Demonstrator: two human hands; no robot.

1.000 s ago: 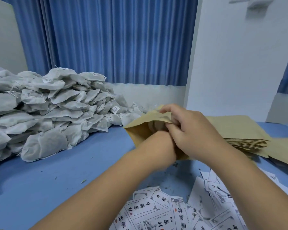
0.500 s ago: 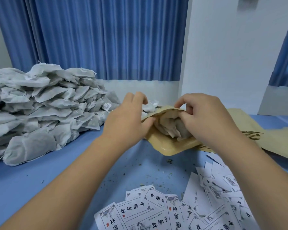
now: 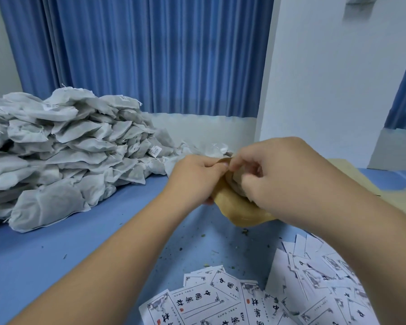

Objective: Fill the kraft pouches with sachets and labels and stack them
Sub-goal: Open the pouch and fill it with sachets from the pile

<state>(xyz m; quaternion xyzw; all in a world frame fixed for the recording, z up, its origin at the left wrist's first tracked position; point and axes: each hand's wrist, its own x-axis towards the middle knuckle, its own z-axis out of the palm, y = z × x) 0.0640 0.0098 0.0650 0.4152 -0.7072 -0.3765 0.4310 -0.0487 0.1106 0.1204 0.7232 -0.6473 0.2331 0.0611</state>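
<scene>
A bulging kraft pouch sits between both hands above the blue table, its mouth turned toward me. My left hand pinches the left edge of the pouch mouth. My right hand grips the right side of the mouth, fingers curled over it. A grey sachet shows inside the opening. A large heap of grey sachets fills the left of the table. White printed labels lie scattered at the near right.
Flat kraft pouches lie stacked behind my right wrist, at the right of the blue table. Blue curtains and a white wall close the back. Small herb crumbs dot the tabletop.
My left hand came out of the pouch and now pinches its mouth edge. The hands moved closer together, narrowing the opening. The view shifted slightly.
</scene>
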